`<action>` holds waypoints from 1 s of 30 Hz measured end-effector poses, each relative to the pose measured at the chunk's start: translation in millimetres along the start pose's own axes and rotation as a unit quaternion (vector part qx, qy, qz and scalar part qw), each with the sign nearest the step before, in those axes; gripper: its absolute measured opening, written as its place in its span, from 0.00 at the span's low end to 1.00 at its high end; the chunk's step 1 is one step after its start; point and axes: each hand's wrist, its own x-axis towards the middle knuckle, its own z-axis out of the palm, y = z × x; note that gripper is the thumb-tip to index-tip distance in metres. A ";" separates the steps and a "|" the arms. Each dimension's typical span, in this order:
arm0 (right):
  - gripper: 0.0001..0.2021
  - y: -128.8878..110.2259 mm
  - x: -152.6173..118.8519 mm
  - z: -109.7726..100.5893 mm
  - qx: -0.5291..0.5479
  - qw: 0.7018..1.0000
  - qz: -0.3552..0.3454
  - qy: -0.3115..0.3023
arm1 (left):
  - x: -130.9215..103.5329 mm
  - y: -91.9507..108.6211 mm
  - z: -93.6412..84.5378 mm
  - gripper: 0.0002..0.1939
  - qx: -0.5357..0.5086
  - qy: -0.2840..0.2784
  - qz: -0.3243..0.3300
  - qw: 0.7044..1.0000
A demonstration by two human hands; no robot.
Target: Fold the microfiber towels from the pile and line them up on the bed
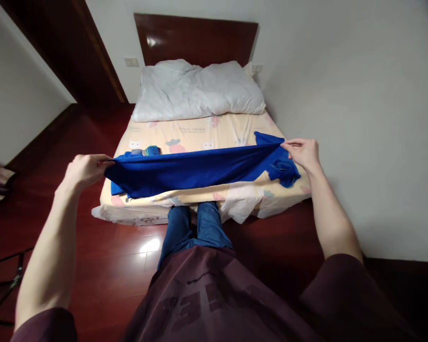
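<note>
A long blue cloth (196, 168) is stretched between my two hands above the foot of the bed, its hemmed upper edge nearly straight. My left hand (87, 168) pinches the cloth's left end between thumb and fingers. At the opposite end, my right hand (303, 151) grips the upper corner the same way. Under the left end lies a folded blue fabric pile (117, 187), partly covered, with a grey-and-green bit (146, 151) showing behind the cloth. Beside my right hand rests a crumpled blue fabric piece (285, 168); whether it joins the stretched cloth I cannot tell.
The bed (196, 133) has a pale yellow patterned sheet. A bunched white quilt (199, 90) lies against the dark wooden headboard (199, 38). A white wall (371, 118) runs along the right. Black metal legs (14, 282) stand on the red-brown floor (103, 266) at left.
</note>
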 end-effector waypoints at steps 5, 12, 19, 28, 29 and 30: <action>0.16 4.9 14.2 -29.9 0.109 0.992 0.068 0.003 | 30.7 41.0 -22.1 0.26 0.021 0.043 0.046 0.998; 0.15 9.7 -27.3 -72.8 0.124 0.988 0.089 -0.006 | 43.2 65.6 -26.1 0.23 0.022 -0.004 0.121 0.992; 0.14 45.2 -71.8 -123.5 0.049 0.971 0.181 -0.148 | 36.0 57.1 -15.9 0.16 0.006 -0.218 0.138 0.966; 0.07 57.6 -43.4 -105.2 -0.017 0.953 0.219 -0.209 | 75.2 65.1 40.7 0.15 -0.031 -0.377 0.275 0.884; 0.06 61.0 -35.0 -95.5 -0.027 0.952 0.217 -0.214 | 82.1 69.7 50.1 0.14 -0.019 -0.395 0.263 0.880; 0.04 65.2 -25.7 -84.7 -0.034 0.952 0.213 -0.216 | 89.5 75.4 58.8 0.12 -0.007 -0.409 0.241 0.880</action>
